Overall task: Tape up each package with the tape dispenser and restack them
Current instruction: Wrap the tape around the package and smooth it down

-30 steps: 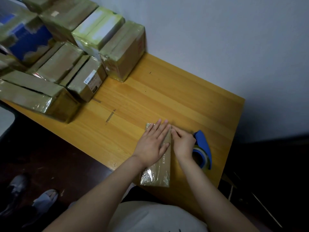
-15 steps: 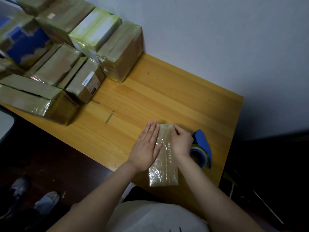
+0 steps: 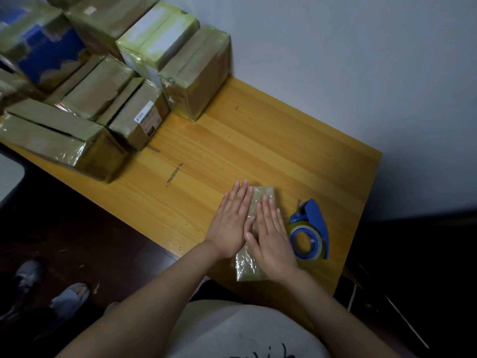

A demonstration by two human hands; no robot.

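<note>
Table (image 3: 258,140): yellow wood with long grain lines, its far edge against the wall (image 3: 335,60), which is plain and pale. A dull strip of residue (image 3: 175,173) marks the board near the middle.

Package (image 3: 249,270): small, flat, brown, glossy with tape. It lies in front of you near the table's near edge, long side pointing away from you.

Left hand (image 3: 231,223): yours, flat, fingers straight and together. It presses along the package's left edge, partly on the wood.

Right hand (image 3: 272,236): yours, also flat and released, palm down on top of the package. It grasps nothing.

Dispenser (image 3: 312,228): blue, with a clear roll, lying on the table just beside your right hand.

Boxes (image 3: 103,86): a taped brown stack filling the table's far left, well apart from the package; one shows blue print, one a white label.

Floor (image 3: 77,241): dark, to your lower left, with a pale shoe (image 3: 69,303) on it.

Right of the table the room is too dark to read.
</note>
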